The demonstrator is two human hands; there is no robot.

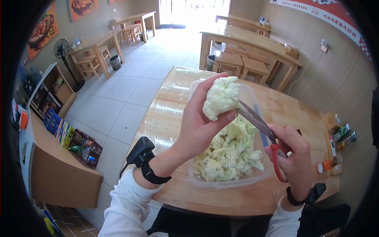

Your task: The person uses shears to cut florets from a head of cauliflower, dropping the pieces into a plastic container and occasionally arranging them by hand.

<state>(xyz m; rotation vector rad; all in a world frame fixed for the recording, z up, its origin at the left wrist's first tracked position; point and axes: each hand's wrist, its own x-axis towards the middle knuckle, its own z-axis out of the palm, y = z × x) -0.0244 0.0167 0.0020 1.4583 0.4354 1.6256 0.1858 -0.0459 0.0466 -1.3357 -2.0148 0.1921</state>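
My left hand (199,122) is closed around a white cauliflower floret (223,96), held up over a plastic container. Red-handled scissors (256,120) are gripped in my right hand (290,152), fingers through the handles. Their blades point up and left, with the tips against the stem side of the floret near my left thumb. Below both hands, the clear plastic container (241,183) holds a heap of cut cauliflower pieces (231,154). Part of that heap is hidden behind my left hand and the scissors.
The container stands on a wooden table (158,118). Jars and bottles (343,136) line its right edge by the wall. A counter (67,170) and a crate of bottles (85,148) are at left. Farther off are wooden tables (244,39), stools (254,65) and a standing fan (62,49).
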